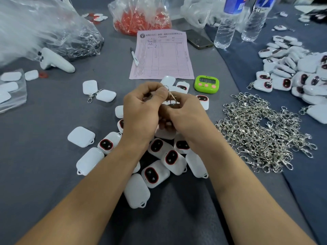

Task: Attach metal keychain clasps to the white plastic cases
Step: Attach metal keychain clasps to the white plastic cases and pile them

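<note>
Both hands meet above a heap of white plastic cases in the middle of the table. My left hand pinches a metal keychain clasp with curled fingers. My right hand grips a white case, mostly hidden under the fingers, right below the clasp. A big pile of loose metal clasps lies to the right. Finished cases with clasps are heaped at the far right, and two more lie left of the hands.
A green timer, a pink form with a pen, a phone, two water bottles, a bag of red parts and clear bags stand behind. A white handheld controller lies at left.
</note>
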`<action>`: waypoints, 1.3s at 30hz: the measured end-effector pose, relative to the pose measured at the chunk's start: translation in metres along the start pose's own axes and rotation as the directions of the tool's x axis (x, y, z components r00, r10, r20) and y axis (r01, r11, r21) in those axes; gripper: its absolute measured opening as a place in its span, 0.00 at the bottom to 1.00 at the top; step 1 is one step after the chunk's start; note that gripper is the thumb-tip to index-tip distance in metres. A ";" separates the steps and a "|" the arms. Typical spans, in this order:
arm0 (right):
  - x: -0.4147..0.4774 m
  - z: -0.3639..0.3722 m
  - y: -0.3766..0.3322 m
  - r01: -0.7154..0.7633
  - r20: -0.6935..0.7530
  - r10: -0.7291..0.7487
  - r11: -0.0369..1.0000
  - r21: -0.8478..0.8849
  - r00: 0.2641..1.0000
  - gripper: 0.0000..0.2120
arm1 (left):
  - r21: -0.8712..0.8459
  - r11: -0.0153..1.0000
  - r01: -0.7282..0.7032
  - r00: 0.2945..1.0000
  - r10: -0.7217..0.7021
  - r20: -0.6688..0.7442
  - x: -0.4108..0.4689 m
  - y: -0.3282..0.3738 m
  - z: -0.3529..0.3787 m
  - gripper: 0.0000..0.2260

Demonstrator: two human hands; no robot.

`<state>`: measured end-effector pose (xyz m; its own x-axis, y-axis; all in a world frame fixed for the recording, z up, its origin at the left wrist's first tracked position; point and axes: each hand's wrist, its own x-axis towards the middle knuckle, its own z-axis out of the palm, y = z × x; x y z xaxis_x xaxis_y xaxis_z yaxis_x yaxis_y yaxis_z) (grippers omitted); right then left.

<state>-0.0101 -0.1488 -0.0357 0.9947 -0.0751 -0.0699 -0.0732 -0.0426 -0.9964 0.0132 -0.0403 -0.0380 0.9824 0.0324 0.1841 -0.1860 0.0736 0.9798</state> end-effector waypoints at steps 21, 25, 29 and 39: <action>0.009 -0.015 0.009 0.122 -0.195 -0.141 0.987 -0.107 0.971 0.08 | 0.485 0.831 -0.274 0.962 0.227 0.154 0.010 -0.004 -0.023 0.11; 0.009 -0.017 0.009 0.117 -0.213 -0.158 0.974 -0.192 0.964 0.05 | 0.534 0.781 -0.325 0.946 0.271 0.179 0.010 -0.006 -0.025 0.09; 0.008 -0.015 0.011 0.117 -0.295 -0.220 0.936 -0.331 0.930 0.08 | 0.582 0.700 -0.414 0.908 0.362 0.211 0.008 -0.007 -0.023 0.08; 0.012 -0.015 0.008 0.030 -0.297 -0.018 0.999 0.034 0.955 0.00 | 0.360 0.910 -0.206 0.977 0.167 0.136 0.009 -0.005 -0.017 0.08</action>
<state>-0.0002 -0.1647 -0.0432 0.9298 -0.3666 -0.0343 -0.0412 -0.0109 -0.9991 0.0223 -0.0236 -0.0427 0.9309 -0.0921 0.3536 -0.3646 -0.2988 0.8819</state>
